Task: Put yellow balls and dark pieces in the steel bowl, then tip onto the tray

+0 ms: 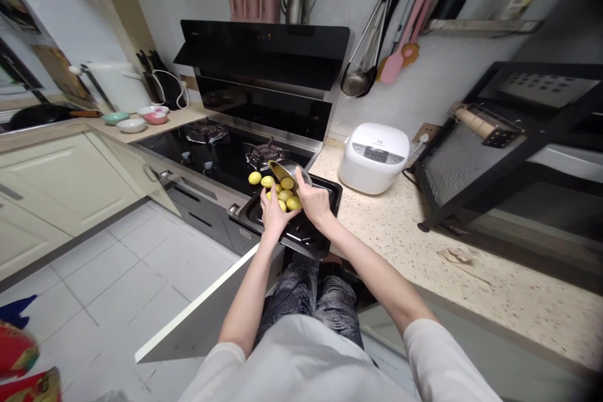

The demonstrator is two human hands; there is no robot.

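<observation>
The right hand (315,200) is closed on a metal bowl (281,169), which is tipped on its side with its mouth turned toward a group of yellow fruits (285,195). These are bunched over a black tray (308,230), between the two hands; two of them sit at the far left of the group, by the stove (whether they rest on the tray's edge or on the stove top is hard to tell). The left hand (276,213) is partly open and cupped, thumb and fingers spread wide along the near side of the fruits; whether it grips any of them cannot be made out. The tray juts out past the counter edge, above the person's dark patterned trousers (294,292). Beyond it is the black stove (226,157) with two burners, the nearer burner (265,154) just behind the bowl. To the right of the tray, a white rice cooker (374,160) stands on the speckled counter (377,226), with a large black oven (509,157) farther right. Small bowls (132,125) are grouped at the stove's far left, and a pink spatula (392,67) hangs on the wall among other utensils.
</observation>
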